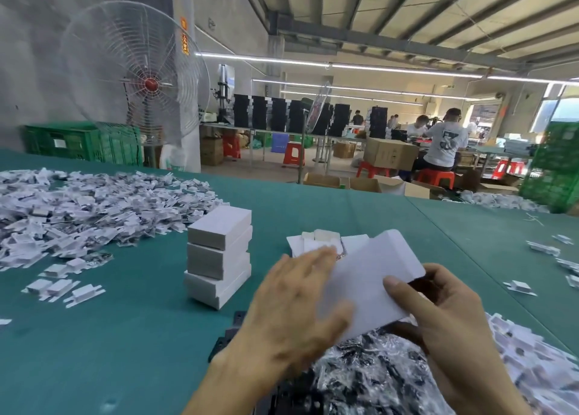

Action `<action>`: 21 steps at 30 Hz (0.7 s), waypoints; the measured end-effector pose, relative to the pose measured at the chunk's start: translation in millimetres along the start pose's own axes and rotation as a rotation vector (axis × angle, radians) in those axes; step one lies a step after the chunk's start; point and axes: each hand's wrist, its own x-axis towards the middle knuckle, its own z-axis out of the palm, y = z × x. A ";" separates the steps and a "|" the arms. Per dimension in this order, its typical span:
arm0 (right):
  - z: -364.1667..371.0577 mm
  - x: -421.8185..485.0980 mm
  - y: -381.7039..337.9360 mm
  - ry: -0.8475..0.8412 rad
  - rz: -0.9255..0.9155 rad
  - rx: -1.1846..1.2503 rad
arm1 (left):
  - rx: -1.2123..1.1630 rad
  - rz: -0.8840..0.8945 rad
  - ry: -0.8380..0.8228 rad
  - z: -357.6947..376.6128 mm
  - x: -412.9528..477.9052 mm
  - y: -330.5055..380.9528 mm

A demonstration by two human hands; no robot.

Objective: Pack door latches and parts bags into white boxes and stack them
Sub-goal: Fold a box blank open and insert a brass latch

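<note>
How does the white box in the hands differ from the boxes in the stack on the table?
The held box is tilted in the air, between the left hand and right hand; the stacked boxes lie flat on the green table. The held box shows a rounded end flap sticking out; the stacked boxes look closed. Both are white.

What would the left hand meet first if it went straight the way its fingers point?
The white box that the right hand grips: the left hand points its straight fingers up and right at its near side. Blur hides whether they touch it.
</note>
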 end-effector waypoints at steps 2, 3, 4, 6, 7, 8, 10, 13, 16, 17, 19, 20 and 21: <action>5.0 -3.9 0.4 -0.052 0.006 0.062 | -0.078 0.033 -0.081 7.8 -2.3 4.0; 7.7 -6.0 0.4 -0.075 0.014 0.075 | -0.133 0.040 -0.091 11.8 -3.2 4.4; 10.2 -6.9 1.5 -0.101 0.024 0.089 | -0.178 0.056 -0.080 15.4 -2.6 4.0; 15.2 -8.7 3.5 -0.157 0.064 0.120 | -0.259 0.052 -0.049 20.4 0.1 -0.1; 17.8 -9.4 3.9 -0.175 0.080 0.120 | -0.328 0.024 -0.059 20.5 1.5 -2.1; 19.1 -9.3 4.8 -0.190 0.080 0.107 | -0.415 -0.008 -0.079 21.0 2.7 -4.1; 20.7 -9.2 4.6 -0.217 0.035 0.016 | -0.563 -0.048 -0.088 23.0 2.5 -8.3; 19.2 -10.0 4.0 -0.265 -0.207 -0.327 | -0.727 -0.047 -0.059 21.2 2.0 -10.3; 13.5 -9.0 5.9 -0.329 -0.410 -0.596 | -0.916 0.000 -0.088 19.5 3.3 -9.5; 11.1 -8.3 8.8 -0.327 -0.457 -0.637 | -0.963 -0.005 -0.098 18.6 2.6 -8.5; 7.7 -7.0 13.1 -0.256 -0.528 -0.664 | -1.033 -0.058 -0.097 18.8 1.1 -9.0; 6.8 -6.1 13.7 -0.211 -0.556 -0.652 | -1.070 -0.090 -0.099 19.1 0.3 -9.9; 6.1 -5.5 13.9 -0.179 -0.565 -0.619 | -1.105 -0.112 -0.109 19.4 -0.4 -11.2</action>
